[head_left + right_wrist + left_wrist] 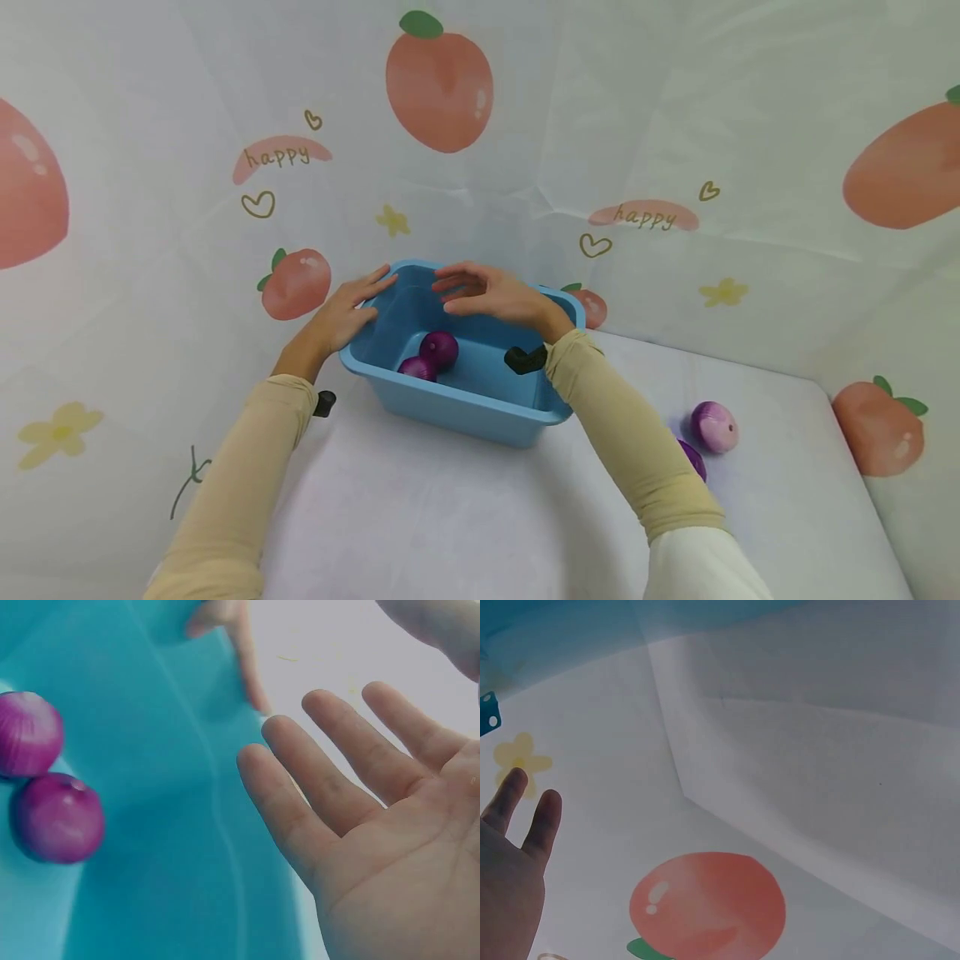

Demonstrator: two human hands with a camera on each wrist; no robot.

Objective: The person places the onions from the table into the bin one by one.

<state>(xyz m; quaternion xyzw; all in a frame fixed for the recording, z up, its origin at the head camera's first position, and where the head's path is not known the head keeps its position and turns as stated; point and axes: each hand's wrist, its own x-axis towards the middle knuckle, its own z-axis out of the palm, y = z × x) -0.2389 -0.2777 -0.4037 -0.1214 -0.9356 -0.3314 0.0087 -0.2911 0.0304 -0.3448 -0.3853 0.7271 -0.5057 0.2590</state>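
Observation:
A blue plastic basin point(457, 418) stands against the patterned backdrop, with two purple onions inside it. One onion point(438, 351) lies behind the other onion point(417, 368), which the front rim partly covers. At the basin's left rim, my left hand point(350, 312) rests with fingers spread. My right hand point(498, 296) hovers over the far side of the basin, fingers extended and nothing held. In the right wrist view, the right palm point(405, 847) is bare beside the two onions, which appear at the left.
To the right of the basin, on the white cloth surface point(787, 492), lies a pale purple onion point(714, 427). Another purple onion point(693, 459) beside it is partly hidden by my right sleeve. The fruit-printed backdrop point(525, 100) rises close behind the basin.

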